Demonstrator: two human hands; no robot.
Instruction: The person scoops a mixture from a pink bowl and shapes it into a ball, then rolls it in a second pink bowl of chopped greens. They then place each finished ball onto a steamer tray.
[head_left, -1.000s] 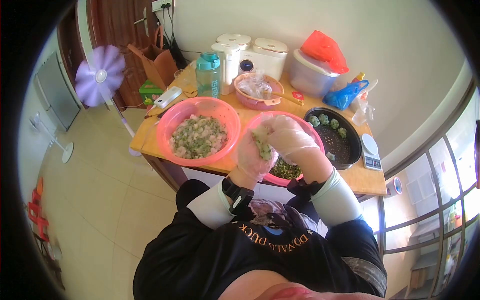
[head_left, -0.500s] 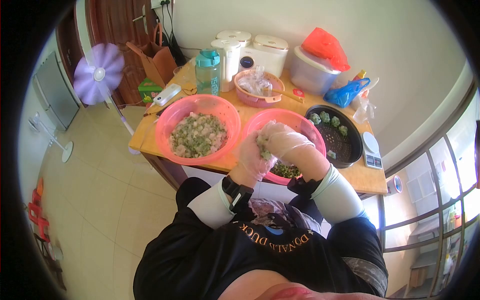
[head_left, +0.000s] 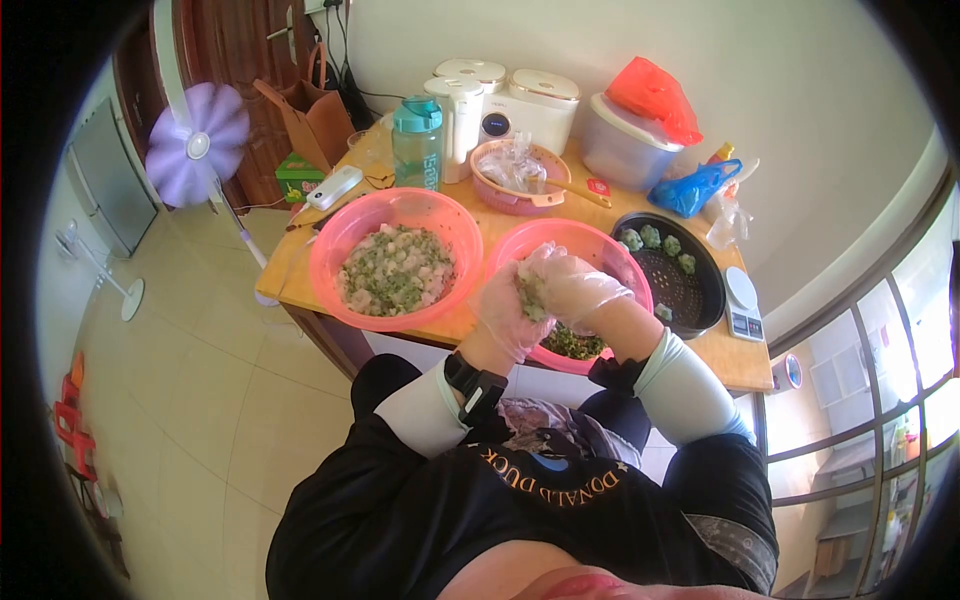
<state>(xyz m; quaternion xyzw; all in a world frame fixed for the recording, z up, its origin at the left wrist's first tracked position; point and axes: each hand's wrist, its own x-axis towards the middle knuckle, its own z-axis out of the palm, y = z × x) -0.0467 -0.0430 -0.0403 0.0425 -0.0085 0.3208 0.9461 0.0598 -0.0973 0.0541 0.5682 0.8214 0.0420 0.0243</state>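
My left hand [head_left: 503, 312], in a clear plastic glove, cups a pale, green-flecked lump of sticky mixture [head_left: 531, 298]. Against the same lump my right hand [head_left: 580, 285], also gloved, presses with curled fingers. Both hands are over a pink bowl [head_left: 640, 283] holding dark green chopped filling [head_left: 573, 343]. To their left, another pink bowl [head_left: 327, 278] contains white and green mixture [head_left: 398, 268]. A round black pan with holes [head_left: 672, 285] stands at the right; several green-white balls [head_left: 650, 236] sit along its edge.
A kitchen scale [head_left: 742, 302] stands at the table's right edge. Behind are a pink basket [head_left: 515, 197] with plastic bags, a teal bottle [head_left: 416, 145], white appliances [head_left: 540, 108] and a lidded tub [head_left: 625, 150]. A purple fan [head_left: 198, 146] stands at the left.
The hands have shifted only slightly around the lump, with the right hand's fingers turned a little and more of the lump showing. The bowls and pan stay put.
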